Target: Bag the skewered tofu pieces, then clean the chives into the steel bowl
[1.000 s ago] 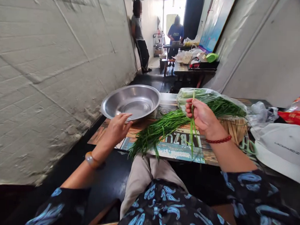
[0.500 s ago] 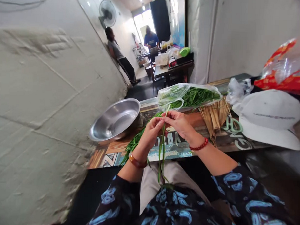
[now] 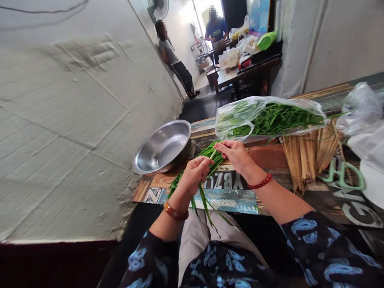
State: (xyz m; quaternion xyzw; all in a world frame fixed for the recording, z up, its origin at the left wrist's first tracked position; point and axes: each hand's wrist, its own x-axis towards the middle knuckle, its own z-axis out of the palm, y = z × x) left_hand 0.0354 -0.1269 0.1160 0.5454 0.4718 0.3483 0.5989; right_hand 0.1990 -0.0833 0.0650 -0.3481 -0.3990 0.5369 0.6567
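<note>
My left hand (image 3: 195, 173) is closed around a long green garlic chive (image 3: 205, 201), whose leaves hang down over the table's front edge. At its pale upper end, my right hand (image 3: 235, 156) pinches it between thumb and fingertips. Just behind and below the hands, a loose pile of garlic chives (image 3: 177, 182) lies on the table. Beyond them is a clear plastic bag (image 3: 232, 116) filled with more garlic chives (image 3: 281, 117). To the left of my hands stands a wide steel basin (image 3: 162, 149), tilted in view, with its inside bare.
Bundles of bamboo skewers (image 3: 301, 162) lie right of my right hand, beside pale green scissors (image 3: 343, 174). A white cap (image 3: 376, 159) and crumpled plastic bags (image 3: 360, 105) sit further right. A wall (image 3: 70, 114) rises at left. Two people are in the background.
My hands have drawn slightly apart along the chive, which has lowered and now hangs from the left hand. The view has shifted, moving the table's things rightward.
</note>
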